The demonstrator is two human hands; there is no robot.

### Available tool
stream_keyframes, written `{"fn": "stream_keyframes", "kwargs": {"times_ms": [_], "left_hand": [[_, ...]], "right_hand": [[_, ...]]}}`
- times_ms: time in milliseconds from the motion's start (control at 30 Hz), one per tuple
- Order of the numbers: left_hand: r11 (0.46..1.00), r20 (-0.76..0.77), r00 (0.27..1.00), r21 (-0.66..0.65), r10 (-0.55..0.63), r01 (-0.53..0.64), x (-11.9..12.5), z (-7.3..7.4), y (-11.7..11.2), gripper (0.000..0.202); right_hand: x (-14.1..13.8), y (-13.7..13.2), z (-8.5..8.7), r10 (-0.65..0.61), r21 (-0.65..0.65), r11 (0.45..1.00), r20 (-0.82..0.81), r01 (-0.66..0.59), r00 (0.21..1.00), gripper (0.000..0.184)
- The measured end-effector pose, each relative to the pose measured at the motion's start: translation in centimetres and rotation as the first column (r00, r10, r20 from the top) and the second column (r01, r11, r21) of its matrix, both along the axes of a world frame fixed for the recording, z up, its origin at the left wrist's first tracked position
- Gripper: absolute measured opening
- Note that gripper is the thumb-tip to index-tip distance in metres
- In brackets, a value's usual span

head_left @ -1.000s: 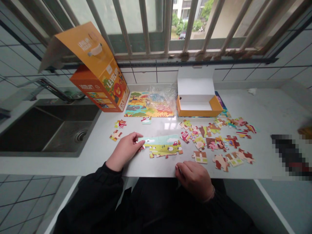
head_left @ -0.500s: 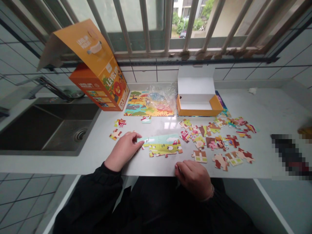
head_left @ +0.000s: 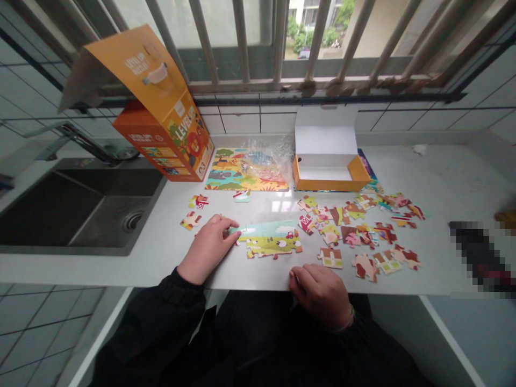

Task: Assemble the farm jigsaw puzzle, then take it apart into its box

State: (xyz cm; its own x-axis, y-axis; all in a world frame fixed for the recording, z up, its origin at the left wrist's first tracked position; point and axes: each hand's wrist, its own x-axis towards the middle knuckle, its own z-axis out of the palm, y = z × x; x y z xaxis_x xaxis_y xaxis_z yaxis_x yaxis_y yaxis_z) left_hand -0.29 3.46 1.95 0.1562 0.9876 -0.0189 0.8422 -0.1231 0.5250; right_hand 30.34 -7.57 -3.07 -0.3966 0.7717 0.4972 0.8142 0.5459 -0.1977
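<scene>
A partly joined jigsaw puzzle (head_left: pixel 274 239) lies flat on the counter, showing sky, a green field, sheep and a red tractor. At its left end my left hand (head_left: pixel 212 248) has thumb and fingers closed on a puzzle piece (head_left: pixel 241 236), mostly covered by the hand. The piece lies against the joined part; whether it is locked in, I cannot tell. My right hand (head_left: pixel 320 295) rests at the counter's front edge with curled fingers and nothing visible in them. Nearest to it are a brown-and-green piece (head_left: pixel 331 258) and a cow-patterned piece (head_left: pixel 365 267).
Loose pieces (head_left: pixel 350 235) spread over the right side; a barn piece (head_left: pixel 198 202) and several others lie left. Behind stand an orange puzzle box (head_left: pixel 177 134), an open smaller box (head_left: pixel 330 185), and an animal picture sheet (head_left: pixel 226 180) under clear plastic (head_left: pixel 270 158). A sink (head_left: pixel 133 204) is at left.
My left hand has shifted slightly right, bringing the puzzle piece up against the joined part's left edge. My right hand stays in place.
</scene>
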Motion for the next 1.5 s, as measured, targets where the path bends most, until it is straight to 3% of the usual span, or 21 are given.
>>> {"fn": "stream_keyframes", "kwargs": {"times_ms": [133, 300, 600, 800, 933, 1067, 1267, 1367, 1500], "left_hand": [[0.990, -0.046, 0.994, 0.098, -0.102, 0.106, 0.4, -0.1, -0.4, 0.021], [0.929, -0.164, 0.950, 0.218, -0.267, 0.299, 0.4, -0.6, -1.2, 0.024], [0.907, -0.303, 0.900, 0.188, -0.313, 0.378, 0.3, -1.0, -3.0, 0.029], [0.907, -0.380, 0.881, 0.195, -0.281, 0.373, 1.3, -1.1, -3.8, 0.035], [0.923, -0.355, 0.909, 0.227, -0.219, 0.311, 1.3, -0.8, -2.2, 0.034], [0.937, -0.328, 0.934, 0.261, -0.142, 0.234, 1.6, 0.1, 2.0, 0.036], [0.942, -0.398, 0.900, 0.195, -0.178, 0.272, 2.7, 1.1, 7.9, 0.030], [0.939, -0.410, 0.885, 0.159, -0.220, 0.306, 2.3, 0.7, 8.3, 0.027], [0.937, -0.398, 0.893, 0.176, -0.212, 0.301, 0.8, 0.4, 6.4, 0.033]], "right_hand": [[0.0, 0.0, 0.1, -0.002, 0.004, 1.000, 0.007, 0.002, 1.000, 0.026], [-0.1, 0.0, 0.2, -0.001, 0.004, 1.000, 0.006, 0.001, 1.000, 0.026], [-0.8, 0.1, 0.8, 0.045, -0.017, 0.999, -0.131, -0.048, 0.990, 0.006], [-3.2, 0.6, 1.0, 0.054, -0.065, 0.996, -0.079, -0.059, 0.995, 0.031], [-3.5, 0.9, 0.7, 0.052, -0.132, 0.989, -0.065, -0.060, 0.997, 0.033], [-3.3, 0.9, 0.6, 0.053, -0.133, 0.989, -0.077, -0.063, 0.996, 0.031], [-3.2, 0.8, 0.5, 0.049, -0.136, 0.989, -0.082, -0.060, 0.995, 0.028], [-3.2, 0.8, 0.6, 0.048, -0.139, 0.989, -0.078, -0.058, 0.996, 0.027], [-3.2, 0.8, 0.6, 0.045, -0.134, 0.989, -0.079, -0.055, 0.996, 0.027]]}}
